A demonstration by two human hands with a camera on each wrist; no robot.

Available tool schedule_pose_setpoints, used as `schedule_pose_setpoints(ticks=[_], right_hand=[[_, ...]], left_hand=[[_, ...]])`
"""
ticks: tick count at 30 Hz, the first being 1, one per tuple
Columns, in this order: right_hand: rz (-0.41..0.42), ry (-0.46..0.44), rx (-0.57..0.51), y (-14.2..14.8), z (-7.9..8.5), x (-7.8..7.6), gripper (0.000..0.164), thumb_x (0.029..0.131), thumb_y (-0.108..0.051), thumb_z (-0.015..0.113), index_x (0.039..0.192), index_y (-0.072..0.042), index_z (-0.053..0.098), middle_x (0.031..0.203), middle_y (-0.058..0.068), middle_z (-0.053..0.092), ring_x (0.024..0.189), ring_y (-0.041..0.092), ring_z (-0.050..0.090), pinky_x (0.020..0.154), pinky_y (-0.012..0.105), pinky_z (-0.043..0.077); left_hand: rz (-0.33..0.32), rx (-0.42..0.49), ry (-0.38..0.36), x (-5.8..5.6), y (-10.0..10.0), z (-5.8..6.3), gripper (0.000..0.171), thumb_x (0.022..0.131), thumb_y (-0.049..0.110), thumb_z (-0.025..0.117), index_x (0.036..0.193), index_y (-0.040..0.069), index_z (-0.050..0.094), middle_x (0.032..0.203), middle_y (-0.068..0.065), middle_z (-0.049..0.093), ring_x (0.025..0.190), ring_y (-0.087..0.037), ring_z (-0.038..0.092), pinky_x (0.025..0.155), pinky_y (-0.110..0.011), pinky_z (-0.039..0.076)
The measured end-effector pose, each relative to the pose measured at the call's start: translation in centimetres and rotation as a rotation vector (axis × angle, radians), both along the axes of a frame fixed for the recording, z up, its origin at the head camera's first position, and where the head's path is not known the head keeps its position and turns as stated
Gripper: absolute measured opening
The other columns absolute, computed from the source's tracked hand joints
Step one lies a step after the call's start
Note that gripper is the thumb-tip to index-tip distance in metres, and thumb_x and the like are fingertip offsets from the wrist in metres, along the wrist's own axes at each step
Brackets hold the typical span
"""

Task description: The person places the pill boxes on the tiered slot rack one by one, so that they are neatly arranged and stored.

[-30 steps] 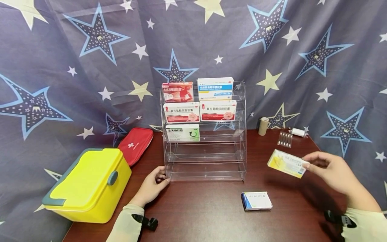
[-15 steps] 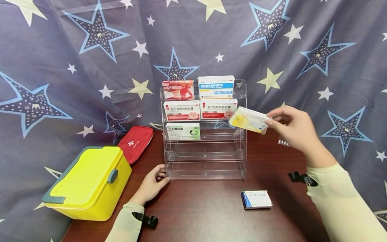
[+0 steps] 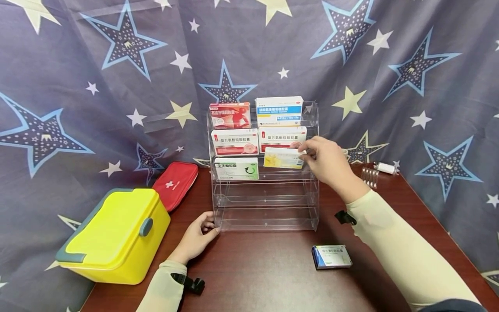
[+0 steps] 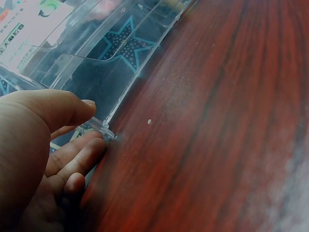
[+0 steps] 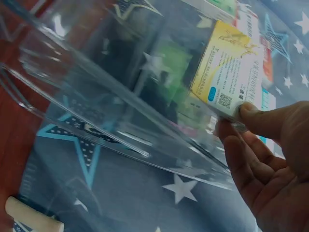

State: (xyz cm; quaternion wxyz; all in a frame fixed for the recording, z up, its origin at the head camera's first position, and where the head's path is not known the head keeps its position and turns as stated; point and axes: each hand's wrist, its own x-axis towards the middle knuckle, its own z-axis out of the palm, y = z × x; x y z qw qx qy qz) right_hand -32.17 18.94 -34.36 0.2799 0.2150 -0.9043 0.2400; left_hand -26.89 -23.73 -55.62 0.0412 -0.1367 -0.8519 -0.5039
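Note:
My right hand (image 3: 327,162) pinches one end of a yellow-and-white medicine box (image 3: 283,157) between thumb and fingertips. The box is at the right half of the third tier of a clear acrylic display rack (image 3: 265,225), just below a red-and-white box (image 3: 283,138). In the right wrist view, the thumb lies on the printed face of the yellow medicine box (image 5: 227,65). Down at the rack's front left corner, my left hand (image 3: 196,236) grips the side panel, thumb on one side and fingers on the other. Left of the yellow box stands a green-and-white box (image 3: 236,169).
A blue-and-white box (image 3: 332,257) lies on the table, front right of the rack. Toward the left are a yellow bin (image 3: 113,238) with a lid and a red first-aid pouch (image 3: 175,184). A blister strip (image 3: 369,177) and a white roll (image 3: 386,167) lie back right.
My right hand has carried the yellow-and-white box from the table's right side leftward to the rack's third tier. My left hand stays at the rack's corner.

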Motion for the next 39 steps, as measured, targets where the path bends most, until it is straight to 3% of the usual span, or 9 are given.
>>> schedule_pose_setpoints(ticks=[12,23,39], right_hand=[[-0.007,-0.050,0.099,-1.0,-1.5,0.3,0.010,0.093,-0.010,0.080,0.102,-0.015,0.078,0.096,0.002,0.069,0.089,0.028,0.070,0.083,0.051,0.053],[-0.046,-0.118,0.154,-1.6,-1.4,0.6,0.015,0.093,-0.006,0.078,0.106,-0.013,0.078,0.100,0.004,0.070,0.092,0.028,0.069,0.080,0.050,0.054],[-0.021,-0.087,0.132,-1.3,-1.7,0.8,0.016,0.092,-0.003,0.076,0.106,-0.011,0.077,0.098,0.005,0.065,0.083,0.025,0.064,0.076,0.047,0.053]], left_hand=[[0.006,-0.018,-0.005,0.0,0.0,0.1,0.047,0.092,0.011,0.081,0.135,0.006,0.062,0.109,-0.007,0.070,0.101,-0.022,0.067,0.089,-0.037,0.049],[0.009,-0.022,0.002,0.0,0.0,0.2,0.047,0.092,0.010,0.081,0.135,0.005,0.062,0.109,-0.006,0.070,0.101,-0.021,0.067,0.089,-0.036,0.049],[0.009,-0.021,-0.004,0.0,0.0,0.1,0.047,0.092,0.010,0.081,0.135,0.005,0.061,0.109,-0.007,0.070,0.102,-0.022,0.067,0.089,-0.035,0.049]])
